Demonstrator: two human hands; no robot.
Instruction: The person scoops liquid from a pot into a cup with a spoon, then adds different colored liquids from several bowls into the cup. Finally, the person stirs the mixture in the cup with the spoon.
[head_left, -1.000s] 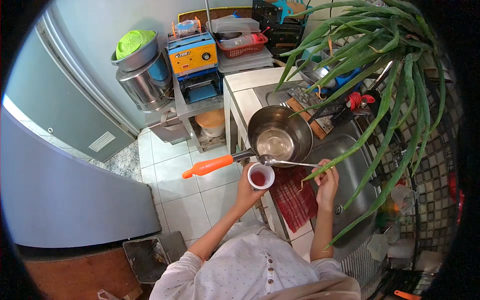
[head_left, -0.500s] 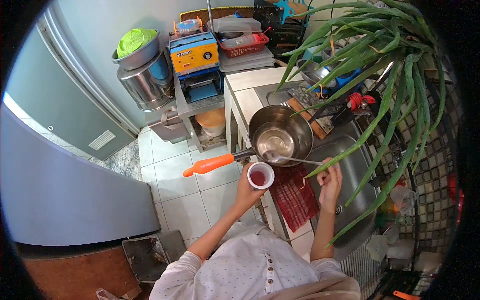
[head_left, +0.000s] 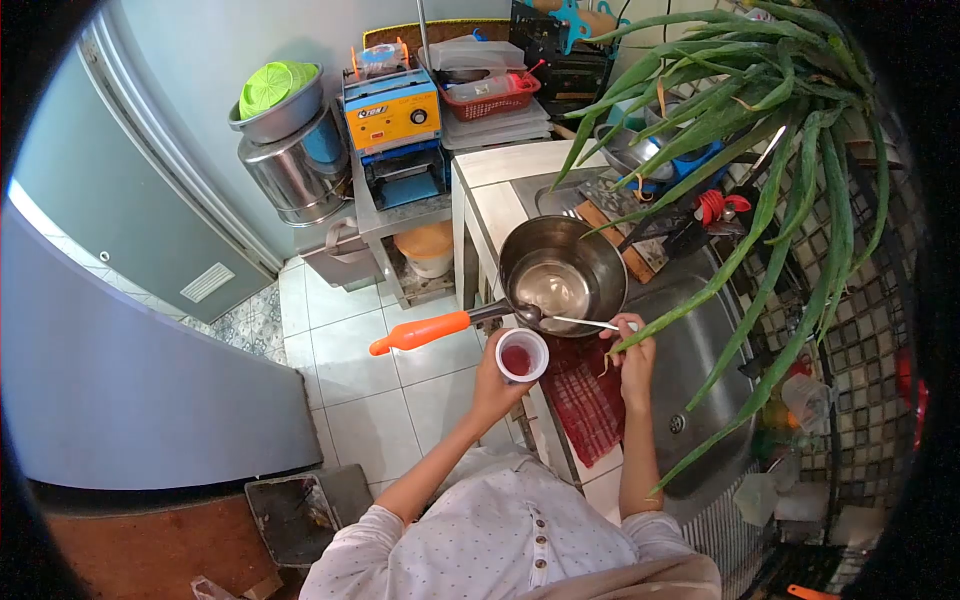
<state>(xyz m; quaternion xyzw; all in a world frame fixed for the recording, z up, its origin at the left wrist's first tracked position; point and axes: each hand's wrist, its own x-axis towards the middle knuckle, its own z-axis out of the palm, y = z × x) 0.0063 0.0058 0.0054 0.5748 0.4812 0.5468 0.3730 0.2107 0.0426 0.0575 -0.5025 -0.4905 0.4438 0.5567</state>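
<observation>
My left hand [head_left: 493,388] holds a white plastic cup [head_left: 522,354] with red liquid inside, just in front of the counter edge. My right hand [head_left: 632,352] pinches the handle of a metal spoon [head_left: 560,320], whose bowl rests at the near rim of a steel saucepan [head_left: 560,272]. The saucepan has an orange handle [head_left: 418,333] pointing left over the floor and a little liquid in its bottom. The cup sits directly below the spoon's bowl.
A red checked cloth [head_left: 583,392] lies on the counter under my hands. A steel sink [head_left: 700,370] is to the right, under long aloe leaves [head_left: 760,120]. A yellow-and-blue sealing machine [head_left: 392,120] and steel pots with a green strainer [head_left: 285,130] stand behind.
My right hand has moved left toward the cup, and the spoon's bowl has come back from inside the saucepan to its near rim. The cup stays in place.
</observation>
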